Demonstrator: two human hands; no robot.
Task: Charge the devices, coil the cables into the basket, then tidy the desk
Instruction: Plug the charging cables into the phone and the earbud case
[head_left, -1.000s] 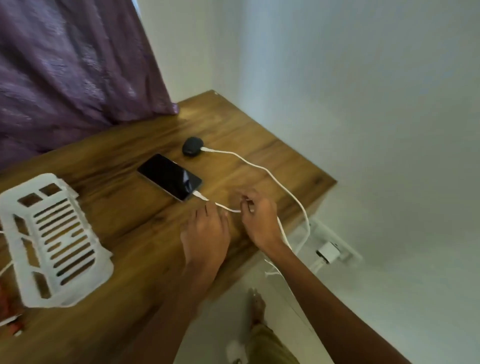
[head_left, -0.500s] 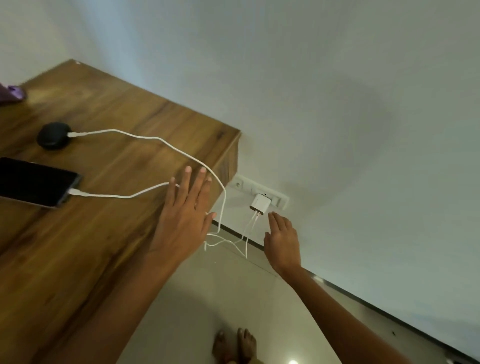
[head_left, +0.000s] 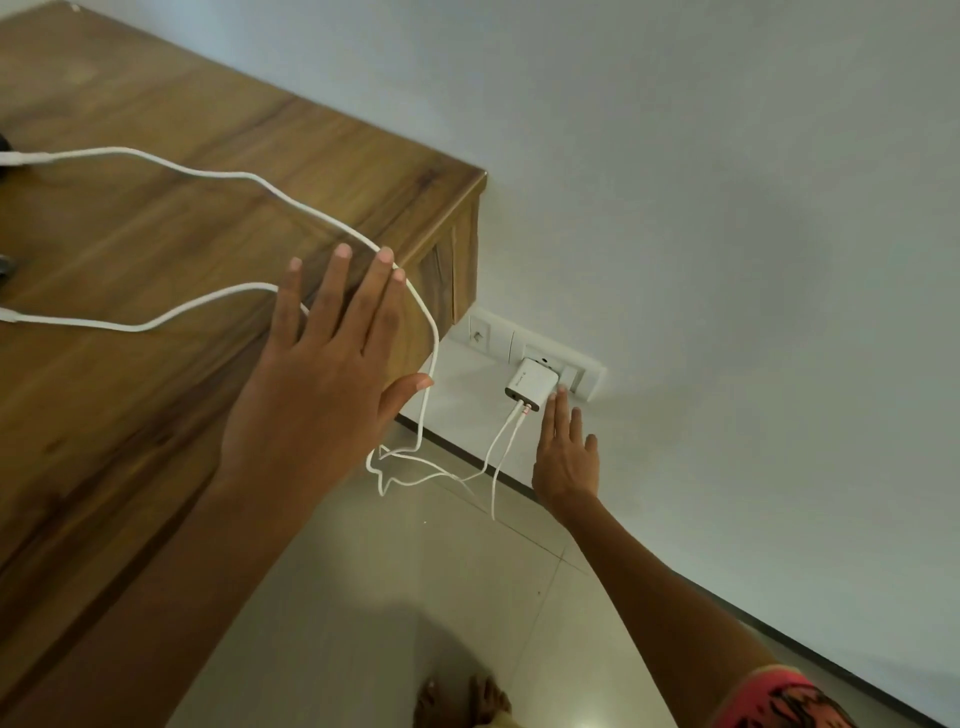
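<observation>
Two white cables (head_left: 208, 174) run across the wooden desk (head_left: 130, 234) and drop over its right edge to a white charger (head_left: 530, 385) plugged into the wall socket strip (head_left: 524, 345). My left hand (head_left: 322, 374) lies flat on the desk near the edge, fingers straight and spread, covering part of the lower cable (head_left: 156, 319). My right hand (head_left: 566, 457) is stretched out low by the wall, fingers straight, fingertips touching the charger's right side. The phone and earbud case are cut off at the left edge.
The wall runs close behind the desk's right end. Slack cable loops (head_left: 400, 467) hang down to the tiled floor (head_left: 415, 597) below the socket. My bare feet (head_left: 462, 701) show at the bottom.
The view has swung right and closer to the socket. My right hand has moved up from below the charger to touch its side. The left hand stays flat on the desk edge.
</observation>
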